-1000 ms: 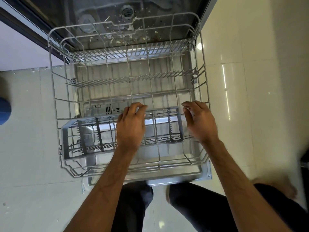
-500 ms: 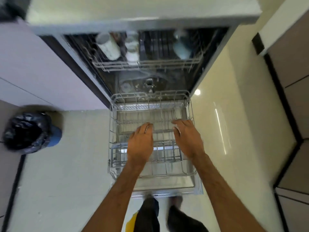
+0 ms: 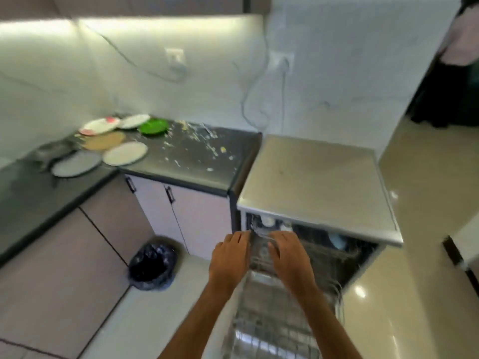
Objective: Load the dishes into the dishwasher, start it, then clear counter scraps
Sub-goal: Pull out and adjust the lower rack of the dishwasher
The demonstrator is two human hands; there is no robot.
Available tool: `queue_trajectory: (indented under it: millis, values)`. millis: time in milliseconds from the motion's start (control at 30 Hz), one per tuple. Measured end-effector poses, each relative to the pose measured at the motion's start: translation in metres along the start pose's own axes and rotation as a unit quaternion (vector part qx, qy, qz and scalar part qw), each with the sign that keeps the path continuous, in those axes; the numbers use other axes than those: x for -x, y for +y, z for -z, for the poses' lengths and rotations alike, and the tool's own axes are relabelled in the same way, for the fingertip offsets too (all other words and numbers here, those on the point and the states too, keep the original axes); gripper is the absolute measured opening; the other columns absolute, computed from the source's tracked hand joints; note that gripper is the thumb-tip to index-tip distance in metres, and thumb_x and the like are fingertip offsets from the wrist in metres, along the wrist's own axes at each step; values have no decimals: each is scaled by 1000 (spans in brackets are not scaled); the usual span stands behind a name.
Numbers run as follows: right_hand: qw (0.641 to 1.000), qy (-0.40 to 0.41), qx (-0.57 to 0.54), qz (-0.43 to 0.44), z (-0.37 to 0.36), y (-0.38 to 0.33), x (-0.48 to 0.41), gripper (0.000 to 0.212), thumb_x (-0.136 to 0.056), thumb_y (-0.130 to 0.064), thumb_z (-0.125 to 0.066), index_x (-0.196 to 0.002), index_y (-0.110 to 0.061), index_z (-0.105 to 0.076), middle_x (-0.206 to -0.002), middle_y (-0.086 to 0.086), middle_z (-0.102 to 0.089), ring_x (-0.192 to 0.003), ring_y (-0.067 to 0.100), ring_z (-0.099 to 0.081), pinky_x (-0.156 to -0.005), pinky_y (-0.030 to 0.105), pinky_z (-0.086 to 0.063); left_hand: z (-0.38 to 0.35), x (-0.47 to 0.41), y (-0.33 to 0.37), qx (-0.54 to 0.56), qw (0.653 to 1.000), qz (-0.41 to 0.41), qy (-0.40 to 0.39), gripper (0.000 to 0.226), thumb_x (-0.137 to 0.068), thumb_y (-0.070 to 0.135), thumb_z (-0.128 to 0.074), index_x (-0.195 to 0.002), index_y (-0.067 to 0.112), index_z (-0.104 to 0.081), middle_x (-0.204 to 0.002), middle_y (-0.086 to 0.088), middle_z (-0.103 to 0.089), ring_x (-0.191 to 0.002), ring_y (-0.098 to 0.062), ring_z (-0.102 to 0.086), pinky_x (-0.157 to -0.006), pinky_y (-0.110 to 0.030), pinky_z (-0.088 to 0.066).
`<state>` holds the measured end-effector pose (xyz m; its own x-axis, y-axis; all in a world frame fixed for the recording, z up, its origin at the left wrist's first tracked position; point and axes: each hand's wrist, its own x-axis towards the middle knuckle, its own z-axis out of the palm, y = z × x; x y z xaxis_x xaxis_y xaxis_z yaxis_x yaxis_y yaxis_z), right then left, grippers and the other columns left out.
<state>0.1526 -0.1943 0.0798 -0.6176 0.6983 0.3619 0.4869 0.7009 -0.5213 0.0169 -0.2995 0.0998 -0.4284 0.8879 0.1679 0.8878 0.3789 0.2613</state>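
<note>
The dishwasher [image 3: 316,182] stands open beside the dark counter [image 3: 197,161]. Its lower wire rack [image 3: 280,314] is pulled out over the lowered door. My left hand [image 3: 229,260] and my right hand [image 3: 290,257] hover side by side above the rack's far end, fingers loosely extended, holding nothing. Cups show blurred in the upper rack [image 3: 337,242]. On the counter lie several plates: a green plate [image 3: 153,126], a white plate [image 3: 125,152], a grey plate [image 3: 76,163], a tan plate [image 3: 105,141]. Food scraps [image 3: 207,149] are scattered over the counter.
A bin lined with a black bag [image 3: 153,265] sits on the floor left of the dishwasher, below the cabinet doors [image 3: 166,203]. Cables hang from wall sockets [image 3: 281,60]. Glossy floor tiles [image 3: 414,281] stretch to the right. The frame is motion-blurred.
The view has swung up from the rack to the counter and wall. Both hands have lifted off the cutlery basket and drifted toward the rack's far end.
</note>
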Motion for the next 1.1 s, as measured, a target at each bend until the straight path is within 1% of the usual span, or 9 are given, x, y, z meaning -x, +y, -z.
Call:
queue_trajectory:
  millis: [67,133,233,300,433,567,700,867,1100]
  values:
    - [1000,-3,-12,28,2,-34,-25,22,-97,-24,-51,-108,-18,-68,-107,0,-67,-99,19,-60,-89,19,-36,37,-7,-23,-9,1000,11,26,45,-103,33,-38,-148,25,-38,-144,5,-49,-128,-19,-49,-97,-33,-41]
    - [999,-8,-14,35,-3,-61,-49,24,-101,-28,-45,-113,-21,-65,-113,-5,-63,-103,13,-55,-91,17,-35,65,-14,-52,-23,998,28,53,44,-105,33,-35,-148,25,-39,-143,5,-50,-126,-17,-50,-95,-31,-43]
    - [999,-17,-6,50,-21,-92,-81,25,-103,-27,-47,-124,-22,-60,-124,-4,-60,-114,14,-52,-103,29,-42,88,-27,-98,-31,995,57,71,45,-105,33,-33,-149,24,-37,-144,5,-50,-125,-16,-50,-95,-31,-44]
    - [998,-21,8,51,-38,-112,-105,28,-104,-29,-47,-129,-22,-58,-130,-4,-58,-120,14,-51,-106,30,-41,100,-39,-130,-41,995,59,71,45,-106,34,-32,-149,23,-36,-145,5,-49,-127,-17,-49,-95,-32,-44]
    - [998,-7,22,67,-77,-153,-160,28,-102,-25,-51,-127,-18,-62,-126,-1,-62,-117,16,-52,-102,27,-41,125,-74,-198,-48,994,46,86,44,-105,34,-34,-148,23,-37,-144,4,-49,-129,-16,-48,-96,-31,-45]
    - [997,9,18,77,-113,-201,-211,26,-99,-16,-55,-121,-12,-67,-120,4,-67,-113,19,-57,-99,30,-44,156,-110,-263,-44,994,31,93,44,-104,33,-37,-147,21,-40,-142,2,-52,-128,-17,-49,-95,-33,-47]
    - [998,10,21,61,-146,-237,-257,27,-100,-21,-54,-124,-15,-65,-122,0,-65,-114,16,-55,-97,30,-47,180,-148,-318,-53,995,16,87,45,-104,29,-40,-147,20,-38,-143,1,-51,-129,-19,-50,-95,-35,-50]
    - [996,-14,56,64,-177,-246,-294,27,-99,-22,-55,-123,-16,-64,-122,-2,-64,-116,16,-53,-96,32,-48,175,-183,-358,-44,996,10,73,48,-103,28,-43,-149,18,-37,-144,0,-50,-131,-19,-49,-94,-36,-51]
    - [995,-34,81,50,-219,-213,-379,26,-96,-21,-58,-120,-15,-65,-120,-2,-65,-112,16,-55,-94,31,-49,132,-241,-398,-16,998,2,54,48,-98,25,-54,-144,14,-45,-137,-4,-58,-121,-22,-58,-90,-37,-56]
